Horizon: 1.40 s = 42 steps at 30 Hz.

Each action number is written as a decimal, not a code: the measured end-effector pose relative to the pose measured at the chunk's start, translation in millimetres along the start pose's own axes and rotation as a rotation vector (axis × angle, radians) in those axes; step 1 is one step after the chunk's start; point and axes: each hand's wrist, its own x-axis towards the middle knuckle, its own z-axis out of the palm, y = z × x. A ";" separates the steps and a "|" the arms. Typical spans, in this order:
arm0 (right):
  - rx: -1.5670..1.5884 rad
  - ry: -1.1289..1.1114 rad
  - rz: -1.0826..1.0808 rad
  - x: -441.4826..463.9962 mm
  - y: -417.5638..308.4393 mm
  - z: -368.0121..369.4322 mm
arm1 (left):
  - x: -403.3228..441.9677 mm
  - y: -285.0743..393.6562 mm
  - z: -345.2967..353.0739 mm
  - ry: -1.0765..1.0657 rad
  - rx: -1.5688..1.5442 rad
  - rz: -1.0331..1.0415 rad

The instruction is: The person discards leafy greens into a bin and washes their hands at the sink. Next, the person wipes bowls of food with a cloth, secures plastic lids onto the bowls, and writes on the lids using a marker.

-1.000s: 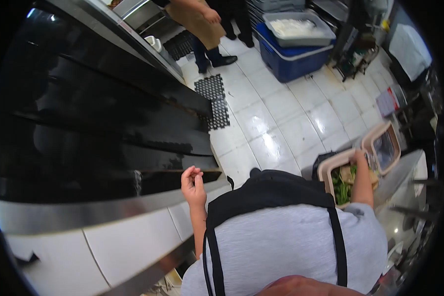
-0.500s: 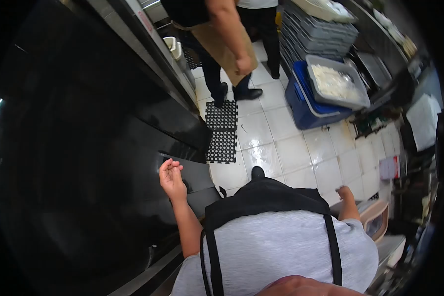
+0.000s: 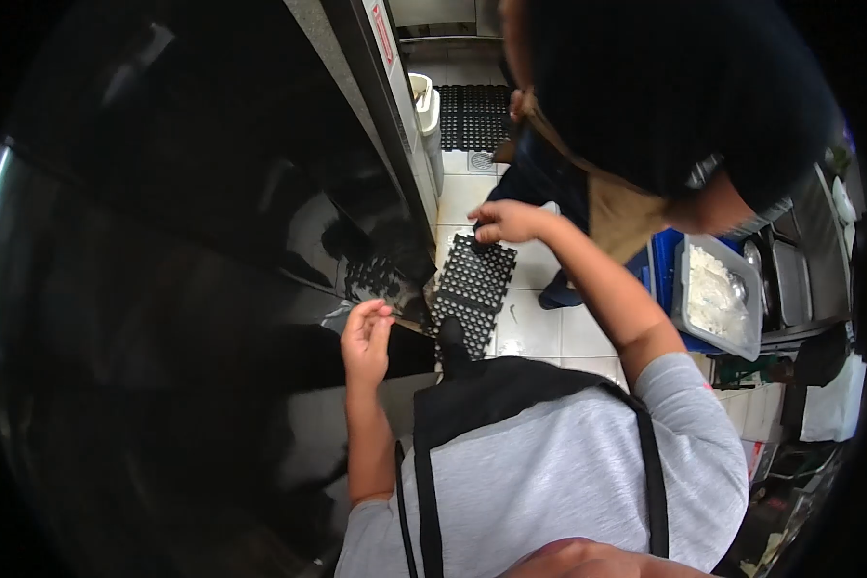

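Note:
My left hand (image 3: 366, 345) is raised beside the glossy black panel (image 3: 212, 318) on my left. Its fingers are loosely bent with the thumb apart, and nothing shows in it. My right hand (image 3: 512, 222) is stretched out in front of me above the perforated black floor mat (image 3: 472, 289). Its fingers point left, loosely bent and slightly blurred, with nothing visible in them. Just beyond that arm stands a person in a dark top (image 3: 665, 87) and a brown apron (image 3: 618, 220), very near me.
A translucent tub of white food (image 3: 718, 289) sits on a blue bin (image 3: 667, 260) to the right. White containers (image 3: 426, 111) stand by the metal post (image 3: 380, 67). Another black mat (image 3: 472, 111) lies farther off on the white tile floor (image 3: 535, 332).
I have moved forward onto the mat. My right hand has swung from my side to the front. The person in the brown apron is now much closer, on my right.

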 end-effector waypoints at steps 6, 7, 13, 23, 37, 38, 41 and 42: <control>0.010 0.087 0.094 55.4 -18.0 -130.5 | 132.3 -19.3 3.4 -0.229 -0.006 -0.048; 0.039 0.120 0.121 62.1 -7.6 -152.3 | 151.3 -21.5 3.1 -0.255 -0.010 -0.057; 0.376 0.460 0.287 66.9 38.4 -229.8 | 252.8 -47.6 10.2 -0.321 -0.076 -0.157; 0.478 0.612 0.114 89.7 122.5 -309.9 | 438.7 -89.0 134.4 -0.494 -0.035 -0.088; 0.642 0.447 0.000 256.6 199.1 -458.9 | 627.1 -137.7 185.4 -0.139 0.096 -0.051; 0.676 0.326 -0.006 267.2 202.5 -473.4 | 635.0 -143.9 183.0 -0.048 0.082 -0.080; 0.656 0.461 -0.019 288.8 213.9 -504.5 | 662.5 -172.1 171.8 0.027 -0.021 -0.086; 0.663 0.499 0.004 293.4 224.1 -516.5 | 668.7 -179.6 171.4 -0.039 -0.025 -0.066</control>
